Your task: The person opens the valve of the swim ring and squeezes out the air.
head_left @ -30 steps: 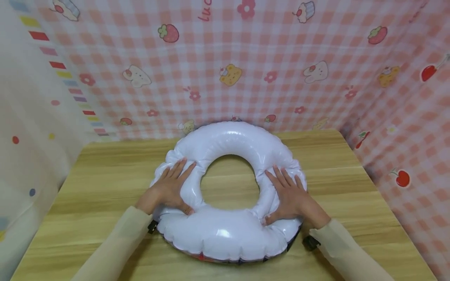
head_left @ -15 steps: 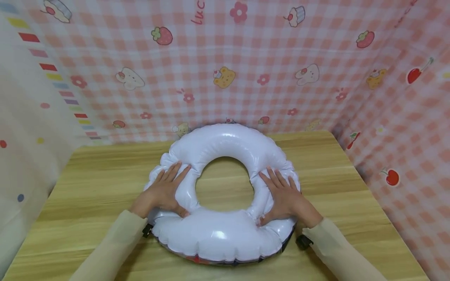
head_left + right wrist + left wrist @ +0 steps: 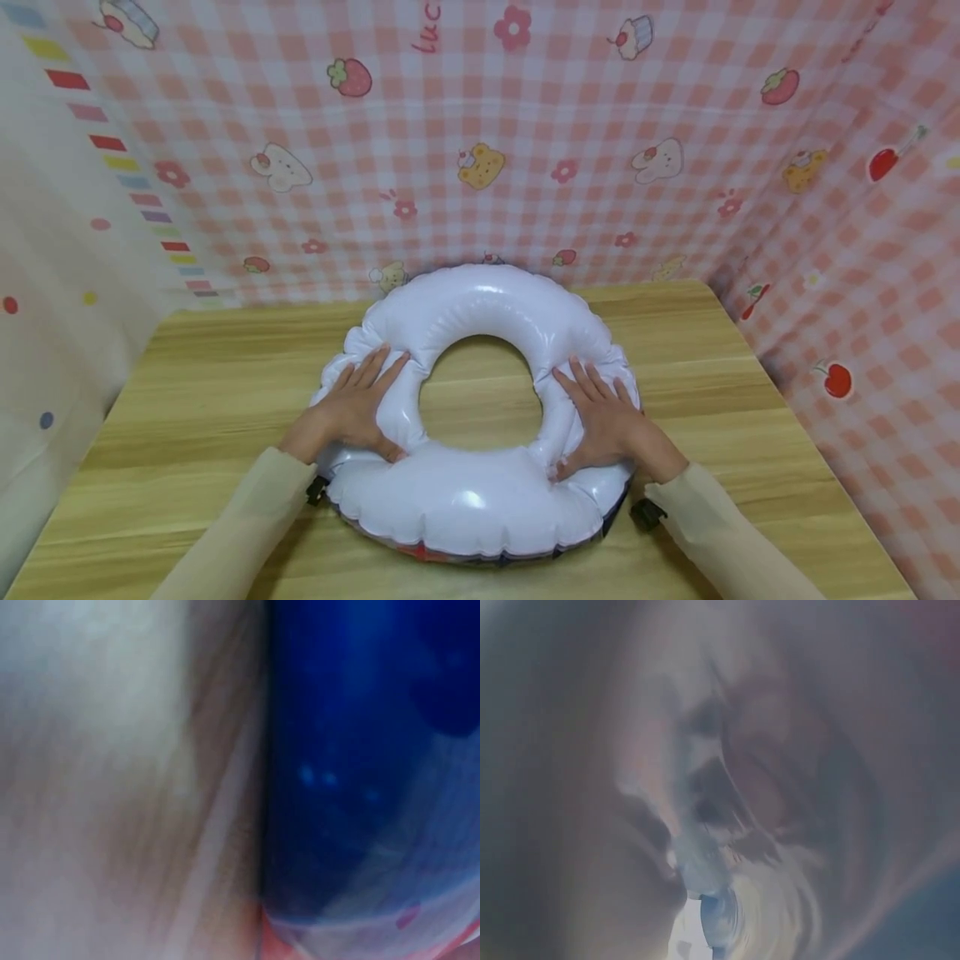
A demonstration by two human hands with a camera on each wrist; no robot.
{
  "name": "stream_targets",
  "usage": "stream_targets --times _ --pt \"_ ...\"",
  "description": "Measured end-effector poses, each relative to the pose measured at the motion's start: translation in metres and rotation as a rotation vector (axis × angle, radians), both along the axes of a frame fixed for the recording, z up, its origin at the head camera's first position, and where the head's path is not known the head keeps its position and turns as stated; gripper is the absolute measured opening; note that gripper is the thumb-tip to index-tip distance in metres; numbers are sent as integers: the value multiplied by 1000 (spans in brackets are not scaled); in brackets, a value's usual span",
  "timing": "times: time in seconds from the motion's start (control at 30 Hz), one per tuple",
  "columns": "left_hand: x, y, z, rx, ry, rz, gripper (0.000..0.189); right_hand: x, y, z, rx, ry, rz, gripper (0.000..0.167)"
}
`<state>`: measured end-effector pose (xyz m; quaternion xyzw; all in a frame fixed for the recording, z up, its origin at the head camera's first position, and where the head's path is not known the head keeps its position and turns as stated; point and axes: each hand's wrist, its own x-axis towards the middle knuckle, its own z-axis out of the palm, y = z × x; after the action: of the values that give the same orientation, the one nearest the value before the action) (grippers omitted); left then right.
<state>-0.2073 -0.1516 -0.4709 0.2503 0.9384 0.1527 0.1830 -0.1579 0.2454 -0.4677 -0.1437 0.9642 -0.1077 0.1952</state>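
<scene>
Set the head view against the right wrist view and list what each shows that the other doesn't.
Only the head view: the left hand and right hand, recognisably resting with fingers spread on the white upper side of the inflatable ring, and the pink checked cloth behind.

Only the right wrist view: a broad, glossy deep-blue surface close up, probably the ring's side or underside.

Both: some red low in the scene and, it seems, the wooden tabletop, though blurred in the wrist picture.
</scene>
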Motion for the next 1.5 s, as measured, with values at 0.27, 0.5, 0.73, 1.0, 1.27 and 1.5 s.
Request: stream_targets --times 0.27,0.5,0.73,1.0,1.27,1.5 --pt "-1 4 1 -35 -22 18 146 -2 -1 0 -9 -11 -7 150" --pt "-4 4 1 -41 -21 12 146 -2 -1 3 -15 -1 -11 149" --pt "-4 11 3 -52 -26 -10 144 2 3 3 -12 -12 -15 148" --pt "-5 9 2 -53 -30 -4 144 -1 2 5 -36 -14 -6 146" --pt "-6 4 -4 -16 -34 -1 146 -3 -1 7 -31 -7 4 144" --pt "0 -5 -1 27 31 -22 148 -4 6 4 -69 7 42 145"
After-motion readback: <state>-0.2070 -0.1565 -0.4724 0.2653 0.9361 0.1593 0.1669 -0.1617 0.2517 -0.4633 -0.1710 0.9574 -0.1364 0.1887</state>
